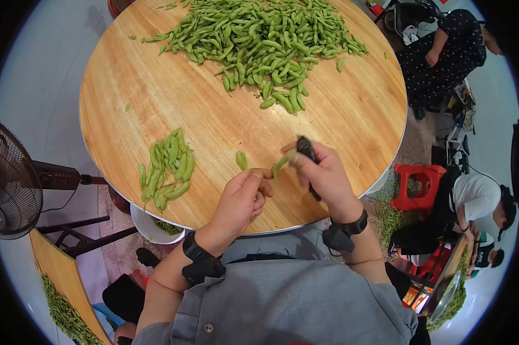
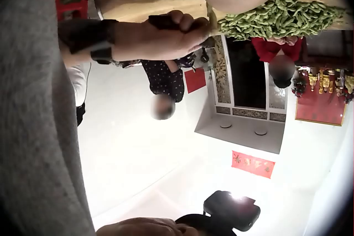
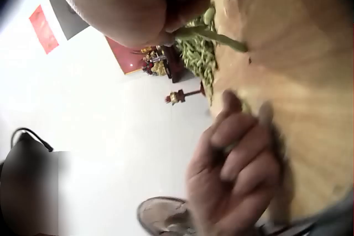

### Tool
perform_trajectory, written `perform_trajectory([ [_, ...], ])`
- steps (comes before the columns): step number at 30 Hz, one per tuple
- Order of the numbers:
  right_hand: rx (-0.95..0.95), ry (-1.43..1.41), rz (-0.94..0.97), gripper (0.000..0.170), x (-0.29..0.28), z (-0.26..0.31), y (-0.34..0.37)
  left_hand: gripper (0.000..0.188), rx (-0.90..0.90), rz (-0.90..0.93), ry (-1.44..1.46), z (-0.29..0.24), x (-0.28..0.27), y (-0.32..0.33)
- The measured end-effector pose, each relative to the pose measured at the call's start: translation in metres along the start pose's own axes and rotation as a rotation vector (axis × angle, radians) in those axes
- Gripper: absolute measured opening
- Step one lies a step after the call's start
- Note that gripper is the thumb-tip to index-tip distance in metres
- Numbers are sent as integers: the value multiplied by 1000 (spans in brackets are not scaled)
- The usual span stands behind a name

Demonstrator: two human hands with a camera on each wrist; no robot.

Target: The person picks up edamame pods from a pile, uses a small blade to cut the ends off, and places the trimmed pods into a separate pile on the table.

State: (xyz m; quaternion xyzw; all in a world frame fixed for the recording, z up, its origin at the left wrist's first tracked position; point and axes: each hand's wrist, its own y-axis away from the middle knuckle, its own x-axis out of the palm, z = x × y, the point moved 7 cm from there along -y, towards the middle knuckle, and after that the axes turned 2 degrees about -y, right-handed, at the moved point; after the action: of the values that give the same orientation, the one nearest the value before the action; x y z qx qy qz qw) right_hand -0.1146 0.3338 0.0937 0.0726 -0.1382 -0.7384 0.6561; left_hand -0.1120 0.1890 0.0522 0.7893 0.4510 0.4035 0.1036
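My right hand (image 1: pixel 322 172) grips a long black object (image 1: pixel 307 150) in the palm and pinches a green soybean pod (image 1: pixel 281 165) at its fingertips. In the right wrist view that pod (image 3: pixel 221 39) points out over the wooden table. What kind of thing the black object is, I cannot tell. Just left of it, my left hand (image 1: pixel 242 198) hovers close to the table edge with fingers loosely curled and nothing visible in them; the right wrist view shows the same hand (image 3: pixel 235 164) from the side. A single pod (image 1: pixel 241 160) lies just beyond its fingertips.
A large heap of pods (image 1: pixel 259 43) covers the far side of the round table (image 1: pixel 121 98). A smaller pile (image 1: pixel 168 167) lies at the left. Below the edge hangs a white bucket (image 1: pixel 150 224). A fan (image 1: pixel 12 178) stands left; a red stool (image 1: pixel 417 187) and seated people are at right.
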Motion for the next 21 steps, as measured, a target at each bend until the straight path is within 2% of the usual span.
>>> perform_trajectory([
  [3,83,-107,91,18,19,-5,7,24,6,13,69,-3,5,2],
  [9,121,-135,191,21,22,-14,1,27,-10,146,107,-2,5,-2],
  [11,134,-126,220,22,23,-13,4,22,-102,210,198,0,12,4],
  [14,109,-105,197,26,24,-9,8,15,-6,180,128,-8,13,7],
  [15,72,-6,177,27,23,-8,12,15,-11,181,125,-7,12,7],
  [17,38,92,156,28,22,-6,21,10,86,73,78,-12,1,5],
  [19,16,162,256,29,27,-4,29,10,98,61,70,-12,0,5],
  [21,56,208,279,30,29,-3,32,9,110,49,60,-12,-1,5],
])
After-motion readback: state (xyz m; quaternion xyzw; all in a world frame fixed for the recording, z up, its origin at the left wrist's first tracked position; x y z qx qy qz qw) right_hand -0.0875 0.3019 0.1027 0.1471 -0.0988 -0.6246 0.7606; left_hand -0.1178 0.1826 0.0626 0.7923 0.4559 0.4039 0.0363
